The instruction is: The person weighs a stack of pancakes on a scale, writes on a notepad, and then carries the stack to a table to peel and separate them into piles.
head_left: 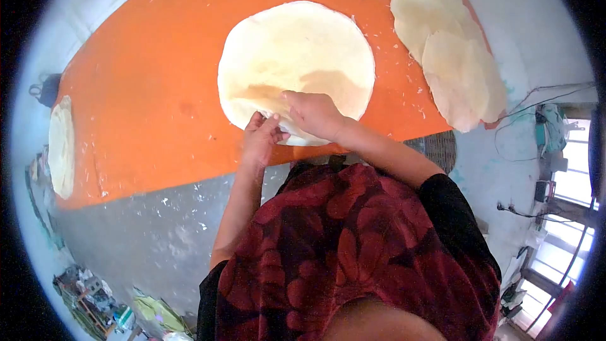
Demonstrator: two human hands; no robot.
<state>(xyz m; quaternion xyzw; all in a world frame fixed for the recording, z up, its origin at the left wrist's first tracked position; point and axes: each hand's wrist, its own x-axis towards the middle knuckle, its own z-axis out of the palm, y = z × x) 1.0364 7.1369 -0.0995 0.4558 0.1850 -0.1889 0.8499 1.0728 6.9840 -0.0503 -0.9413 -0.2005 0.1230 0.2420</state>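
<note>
At the near edge of the round sheet (290,44), the left hand (257,142) pinched a bit of the thin, pale stuff between its fingertips. The right hand (319,115) was bent in close beside it, over a raised fold, its fingers curled under; whether they gripped the sheet too could not be told, as the hand hid them.

The likeliest trouble, by the look of it, was a tear: the sheet seemed thin, and a hard pull from that small pinch, or the two hands drawing apart unevenly, could have split the rim. The raised part could also have creased or stuck to itself if let down while bunched. With the near rim close to the table's edge, a tug toward the body might have dragged it over.

The left forearm rose almost straight from the body, the wrist low and the fingers pointing up and inward. The right forearm slanted in from the right, the back of the hand uppermost and the thumb reaching leftward across the fold.

The round sheet lay mostly flat on the orange table (145,88), near its front edge. Overlapping pale sheets (464,82) lay along the right end, small scraps were scattered nearby, and another pale piece (61,151) lay at the far left end.
</note>
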